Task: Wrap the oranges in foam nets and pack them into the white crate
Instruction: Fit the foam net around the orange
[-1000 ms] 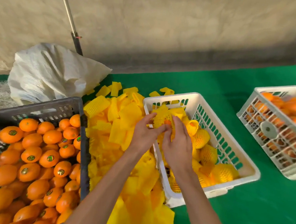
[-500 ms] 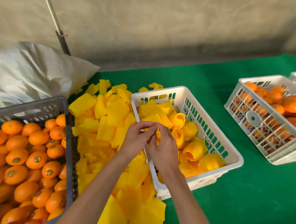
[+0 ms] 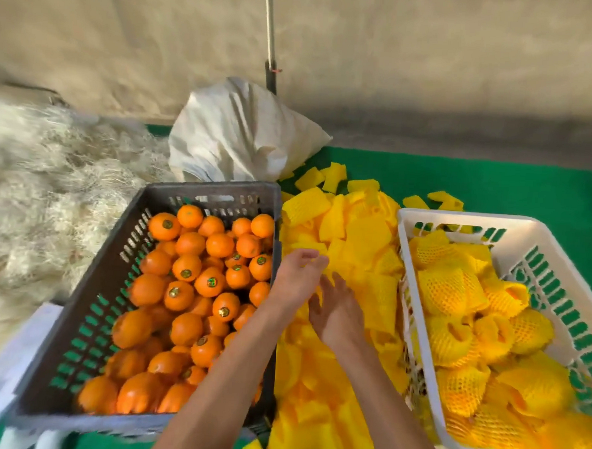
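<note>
The fingers [image 3: 332, 288] of the right hand [image 3: 338, 315] lie fairly straight and slightly spread over the pile of yellow foam nets [image 3: 355, 241], seemingly touching it without clearly gripping any one net; whether a net is pinched underneath, I cannot tell. The left hand [image 3: 297, 279] hangs just beside it at about ten o'clock, its fingers loosely bent with tips close together, holding nothing that shows. The likely trouble from here, as I judge it, is that the nets lie flat and overlapping, so a pinch could lift two at once or snag a neighbour and spill some off the green table [image 3: 495, 186]. Motion blur also hides the fingertips. The unwrapped oranges [image 3: 195, 287] fill the dark crate [image 3: 88, 309] at nine o'clock from the hands, its right wall just beside the left wrist. The white crate [image 3: 534, 236], already holding many netted oranges [image 3: 455, 294], sits at three o'clock, apart from the right hand with nets between. A white sack [image 3: 237, 135] stands at twelve o'clock.
</note>
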{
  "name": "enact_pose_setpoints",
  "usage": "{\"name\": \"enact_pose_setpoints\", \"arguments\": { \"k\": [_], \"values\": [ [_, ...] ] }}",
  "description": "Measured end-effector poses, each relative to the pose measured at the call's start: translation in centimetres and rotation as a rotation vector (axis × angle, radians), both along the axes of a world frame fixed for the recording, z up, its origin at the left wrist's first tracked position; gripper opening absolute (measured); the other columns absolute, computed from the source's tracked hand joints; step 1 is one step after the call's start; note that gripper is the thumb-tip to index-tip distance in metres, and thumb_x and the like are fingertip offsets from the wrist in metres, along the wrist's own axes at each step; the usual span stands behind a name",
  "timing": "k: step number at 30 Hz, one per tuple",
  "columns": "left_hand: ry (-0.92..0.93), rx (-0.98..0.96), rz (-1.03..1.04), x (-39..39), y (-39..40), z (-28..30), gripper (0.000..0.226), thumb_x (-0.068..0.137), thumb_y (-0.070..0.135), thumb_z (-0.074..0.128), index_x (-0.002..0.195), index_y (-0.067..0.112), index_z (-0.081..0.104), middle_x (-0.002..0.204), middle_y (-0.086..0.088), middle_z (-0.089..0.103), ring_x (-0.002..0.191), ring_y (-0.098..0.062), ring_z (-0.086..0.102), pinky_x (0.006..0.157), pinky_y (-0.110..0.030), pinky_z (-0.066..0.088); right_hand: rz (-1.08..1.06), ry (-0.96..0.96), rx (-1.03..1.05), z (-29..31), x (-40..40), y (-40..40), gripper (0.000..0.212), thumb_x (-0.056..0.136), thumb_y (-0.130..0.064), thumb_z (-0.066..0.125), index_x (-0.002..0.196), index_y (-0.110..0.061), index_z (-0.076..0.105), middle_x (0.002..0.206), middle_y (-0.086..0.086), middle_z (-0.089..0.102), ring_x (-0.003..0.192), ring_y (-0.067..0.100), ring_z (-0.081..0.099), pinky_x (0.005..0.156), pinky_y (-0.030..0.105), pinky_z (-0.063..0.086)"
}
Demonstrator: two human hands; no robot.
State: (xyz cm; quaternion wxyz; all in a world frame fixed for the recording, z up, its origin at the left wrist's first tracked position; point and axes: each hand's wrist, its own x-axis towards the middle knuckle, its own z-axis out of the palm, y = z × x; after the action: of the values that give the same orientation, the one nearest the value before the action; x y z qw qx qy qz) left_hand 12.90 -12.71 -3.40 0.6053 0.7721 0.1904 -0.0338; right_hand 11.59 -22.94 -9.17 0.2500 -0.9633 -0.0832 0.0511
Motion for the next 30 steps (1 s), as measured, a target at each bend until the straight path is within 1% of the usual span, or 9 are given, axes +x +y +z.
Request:
{"name": "enact_pose_setpoints", "arguments": {
  "k": [2, 5, 8, 11, 17, 22, 24, 28, 30],
  "values": [
    [0.093, 0.041, -0.048, 1.7, -0.9, -0.1, 0.043, 0.100, 0.039, 0.064, 0.134, 0.014, 0.057, 0.114, -0.001, 0.062, 0.085, -0.006, 0.059, 0.065, -0.025, 0.043, 0.006, 0.113, -0.089, -1.2, 1.4, 0.8, 0.053, 0.105, -0.036, 0.039, 0.156, -0.027, 0.027, 0.164, 0.011, 0.027, 0.148, 0.032, 0.029, 0.118, 0.042, 0.031],
    [0.217, 0.058, -0.094, 3.9, -2.2, -0.9, 0.060, 0.101, 0.038, 0.061, 0.144, -0.001, 0.048, 0.113, -0.006, 0.060, 0.099, -0.020, 0.059, 0.081, -0.031, 0.040, 0.010, 0.162, -0.125, -2.1, 2.8, 0.6, 0.054, 0.105, -0.033, 0.039, 0.157, -0.019, 0.027, 0.163, 0.013, 0.029, 0.150, 0.033, 0.024, 0.120, 0.042, 0.026],
    [0.309, 0.110, -0.076, 5.4, -2.9, -1.4, 0.028, 0.102, 0.033, 0.059, 0.097, 0.006, 0.055, 0.077, 0.000, 0.041, 0.066, -0.013, 0.040, 0.077, -0.034, 0.037, -0.135, 0.147, 0.061, -2.3, 3.1, -0.1, 0.053, 0.105, -0.032, 0.044, 0.154, -0.019, 0.032, 0.159, 0.017, 0.029, 0.146, 0.037, 0.031, 0.113, 0.046, 0.036],
    [0.336, 0.118, -0.078, 6.5, -3.4, -1.7, 0.046, 0.102, 0.030, 0.058, 0.067, 0.017, 0.031, 0.071, 0.004, 0.032, 0.064, -0.018, 0.035, 0.072, -0.033, 0.035, -0.173, 0.072, 0.167, -2.4, 3.3, -0.5, 0.053, 0.103, -0.027, 0.049, 0.153, -0.015, 0.035, 0.154, 0.023, 0.032, 0.138, 0.044, 0.039, 0.104, 0.050, 0.044],
    [0.362, 0.055, -0.116, 6.1, -3.2, -2.1, 0.030, 0.100, 0.036, 0.059, 0.095, 0.009, 0.046, 0.083, 0.001, 0.048, 0.072, -0.015, 0.048, 0.077, -0.035, 0.041, -0.129, -0.074, 0.405, -1.1, 2.8, -1.0, 0.042, 0.098, -0.015, 0.060, 0.137, -0.006, 0.051, 0.128, 0.016, 0.058, 0.117, 0.034, 0.057, 0.085, 0.040, 0.051],
    [0.257, 0.034, -0.065, 4.5, -2.5, 0.5, 0.048, 0.100, 0.048, 0.060, 0.115, 0.003, 0.056, 0.093, -0.007, 0.066, 0.084, -0.021, 0.064, 0.069, -0.033, 0.049, -0.182, -0.200, 0.531, 1.3, 1.8, -0.6, 0.032, 0.093, -0.013, 0.069, 0.123, -0.010, 0.058, 0.116, 0.004, 0.065, 0.104, 0.019, 0.063, 0.072, 0.023, 0.044],
    [0.170, 0.092, -0.035, 3.7, -1.9, 1.6, 0.051, 0.104, 0.041, 0.055, 0.131, -0.002, 0.053, 0.111, -0.015, 0.068, 0.099, -0.030, 0.068, 0.082, -0.038, 0.055, -0.214, -0.280, 0.597, 3.0, 1.4, -0.2, 0.019, 0.099, -0.020, 0.062, 0.116, -0.014, 0.057, 0.110, 0.001, 0.066, 0.098, 0.015, 0.063, 0.069, 0.025, 0.049],
    [-0.247, 0.219, -0.059, 0.7, 0.4, 3.4, 0.019, 0.104, 0.013, 0.054, 0.094, -0.001, 0.061, 0.089, -0.019, 0.066, 0.083, -0.036, 0.062, 0.074, -0.048, 0.053, -0.272, -0.324, 0.750, 6.8, 0.0, 0.8, 0.024, 0.106, -0.040, 0.045, 0.108, -0.019, 0.058, 0.097, -0.004, 0.069, 0.088, 0.012, 0.066, 0.064, 0.022, 0.049],
    [-0.447, 0.334, -0.143, -1.2, 1.8, 3.9, 0.015, 0.102, 0.007, 0.057, 0.099, 0.003, 0.071, 0.091, -0.010, 0.070, 0.087, -0.027, 0.062, 0.073, -0.042, 0.050, -0.246, -0.272, 0.784, 8.6, -0.6, 1.5, 0.035, 0.101, -0.056, 0.046, 0.102, -0.024, 0.062, 0.094, -0.010, 0.070, 0.089, 0.005, 0.066, 0.068, 0.020, 0.051]
  ]
}}
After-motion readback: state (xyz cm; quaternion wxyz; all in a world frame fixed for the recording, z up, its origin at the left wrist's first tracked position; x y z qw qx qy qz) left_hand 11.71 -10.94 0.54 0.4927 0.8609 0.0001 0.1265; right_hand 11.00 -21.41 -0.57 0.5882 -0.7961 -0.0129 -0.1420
